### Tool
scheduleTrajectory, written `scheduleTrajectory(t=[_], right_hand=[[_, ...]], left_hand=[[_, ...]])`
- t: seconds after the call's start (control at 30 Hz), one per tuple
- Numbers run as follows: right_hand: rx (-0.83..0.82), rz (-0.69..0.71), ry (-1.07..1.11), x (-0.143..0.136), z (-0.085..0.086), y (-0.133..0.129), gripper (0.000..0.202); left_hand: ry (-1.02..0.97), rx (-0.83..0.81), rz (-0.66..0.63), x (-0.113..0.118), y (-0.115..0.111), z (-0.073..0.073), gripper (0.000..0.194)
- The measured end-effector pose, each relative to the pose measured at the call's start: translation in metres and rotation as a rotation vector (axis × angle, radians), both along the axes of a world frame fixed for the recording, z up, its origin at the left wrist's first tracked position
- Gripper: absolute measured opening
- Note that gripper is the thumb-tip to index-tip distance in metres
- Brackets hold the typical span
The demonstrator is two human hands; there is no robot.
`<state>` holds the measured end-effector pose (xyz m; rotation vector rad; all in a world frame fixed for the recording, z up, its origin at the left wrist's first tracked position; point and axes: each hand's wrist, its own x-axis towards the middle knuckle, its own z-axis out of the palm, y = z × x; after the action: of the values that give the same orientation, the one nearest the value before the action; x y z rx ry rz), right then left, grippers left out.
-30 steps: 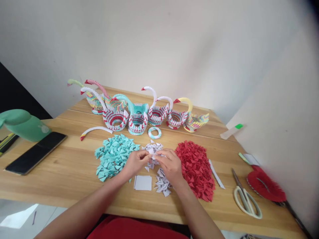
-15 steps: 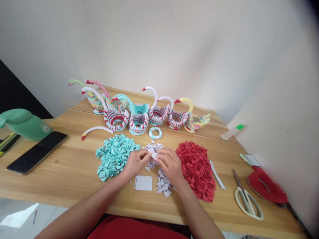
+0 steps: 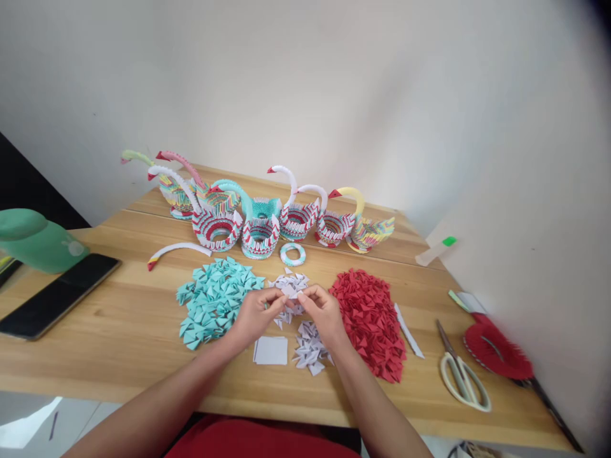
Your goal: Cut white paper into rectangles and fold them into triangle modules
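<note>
Between my left hand [image 3: 261,310] and my right hand [image 3: 323,312], a small piece of white paper [image 3: 293,296] is pinched by thumbs and fingers, partly covered by them. Behind and below it lie white folded paper triangles [image 3: 310,350] in two small heaps. A stack of white paper slips [image 3: 270,350] rests on the table nearer to me. Left of my left hand spreads a heap of turquoise folded triangles [image 3: 217,299]. To the right of my right hand is a heap of red folded triangles [image 3: 370,324].
Several folded-paper swans [image 3: 217,229] stand along the back of the wooden table [image 3: 119,356]. A paper ring [image 3: 293,254] and a loose white swan neck [image 3: 179,247] lie before them. At left are a phone [image 3: 60,296] and a green container [image 3: 41,242]; at right, scissors [image 3: 461,372].
The white paper, earlier showing broader faces, now appears as a narrower strip between my fingertips. My right fingers have curled in closer. The whole view has shifted slightly.
</note>
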<state>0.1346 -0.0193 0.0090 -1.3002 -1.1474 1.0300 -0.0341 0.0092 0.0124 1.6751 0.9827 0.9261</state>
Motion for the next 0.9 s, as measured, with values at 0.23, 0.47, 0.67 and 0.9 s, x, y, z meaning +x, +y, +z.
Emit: scheduleTrajectory(t=[0.23,0.47,0.67,0.9], right_hand=[[-0.021,0.008,0.047,-0.001,0.000,0.000,0.022],[0.091,-0.009,-0.079,0.001,-0.010,0.000,0.019],[0.337,-0.096,-0.511,-0.001,-0.003,-0.008,0.018],[0.266,-0.062,-0.423,-0.002,-0.005,-0.006,0.026]], left_hand=[[-0.037,-0.044,-0.019,0.002,0.001,-0.003,0.028],[-0.096,-0.114,-0.036,0.004,0.000,-0.006,0.029],[-0.249,-0.269,-0.061,0.008,0.003,-0.013,0.026],[-0.321,-0.407,-0.123,0.007,0.004,-0.003,0.031]])
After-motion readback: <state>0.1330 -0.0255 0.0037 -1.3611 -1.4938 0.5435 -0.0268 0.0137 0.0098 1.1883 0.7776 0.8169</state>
